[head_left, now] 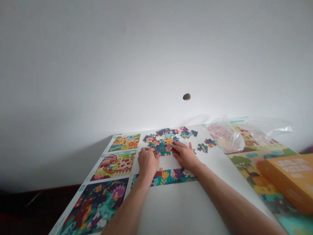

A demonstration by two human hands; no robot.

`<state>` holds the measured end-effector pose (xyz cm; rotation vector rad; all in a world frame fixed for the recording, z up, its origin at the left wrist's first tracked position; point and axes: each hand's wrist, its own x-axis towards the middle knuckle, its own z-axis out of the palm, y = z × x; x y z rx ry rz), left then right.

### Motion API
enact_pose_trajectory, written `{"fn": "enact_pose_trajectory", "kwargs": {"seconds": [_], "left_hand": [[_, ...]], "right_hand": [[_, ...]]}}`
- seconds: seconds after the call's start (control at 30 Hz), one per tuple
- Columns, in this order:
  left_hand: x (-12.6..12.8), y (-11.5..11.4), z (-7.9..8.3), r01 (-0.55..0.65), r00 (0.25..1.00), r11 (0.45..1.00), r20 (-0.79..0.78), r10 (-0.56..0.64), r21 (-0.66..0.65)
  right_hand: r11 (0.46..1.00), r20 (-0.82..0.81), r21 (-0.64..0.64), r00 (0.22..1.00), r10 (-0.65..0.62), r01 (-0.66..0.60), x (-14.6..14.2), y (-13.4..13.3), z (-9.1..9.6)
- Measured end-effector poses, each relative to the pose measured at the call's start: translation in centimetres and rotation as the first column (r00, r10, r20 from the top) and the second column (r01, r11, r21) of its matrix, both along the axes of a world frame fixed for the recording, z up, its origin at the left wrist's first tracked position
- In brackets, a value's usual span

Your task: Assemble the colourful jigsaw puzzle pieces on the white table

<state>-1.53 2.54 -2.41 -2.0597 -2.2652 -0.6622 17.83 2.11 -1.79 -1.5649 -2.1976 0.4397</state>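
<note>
A heap of loose jigsaw puzzle pieces [160, 143] lies on the white table near the wall. At the heap's near left edge is my left hand [148, 162], its fingers curled and its thumb close to a puzzle piece [157, 154] that is partly covered. My right hand [186, 156] rests on the right side of the heap, fingers stretched out and apart over the pieces. Between my forearms runs a joined puzzle strip [165, 177] with flowers and leaves, its ends partly hidden by my arms.
On the left lies a printed picture sheet [113, 164] with three scenes. A few separate pieces [202, 147] sit right of my right hand. Clear plastic bags [228, 135] lie on a colourful puzzle picture [246, 163], beside an orange box [290, 178]. The wall [156, 65] has a hole.
</note>
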Motion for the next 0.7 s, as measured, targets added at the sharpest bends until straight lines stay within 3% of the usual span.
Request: {"fn": "enact_pose_trajectory", "kwargs": {"seconds": [0.13, 0.23, 0.4, 0.6, 0.7], "left_hand": [[-0.09, 0.19, -0.17, 0.063, 0.997, 0.996, 0.034, -0.065, 0.055], [0.04, 0.39, -0.36, 0.147, 0.975, 0.98, 0.149, -0.166, 0.131], [0.44, 0.54, -0.61, 0.348, 0.861, 0.893, 0.278, -0.425, 0.286], [0.77, -0.12, 0.01, 0.541, 0.81, 0.821, 0.151, -0.567, 0.184], [0.85, -0.39, 0.24, 0.495, 0.865, 0.863, 0.043, -0.5, 0.099]], "right_hand": [[0.997, -0.013, 0.011, 0.997, -0.074, 0.074, 0.08, 0.27, -0.15], [0.997, 0.004, 0.022, 0.997, -0.073, 0.072, 0.02, 0.43, -0.31], [0.998, 0.023, 0.057, 1.0, 0.017, -0.018, -0.2, 0.26, -0.4], [0.968, 0.041, 0.156, 0.981, 0.19, -0.194, -0.37, -0.33, 0.12], [0.978, 0.072, 0.147, 0.987, 0.14, -0.15, -0.33, -0.3, 0.11]]}}
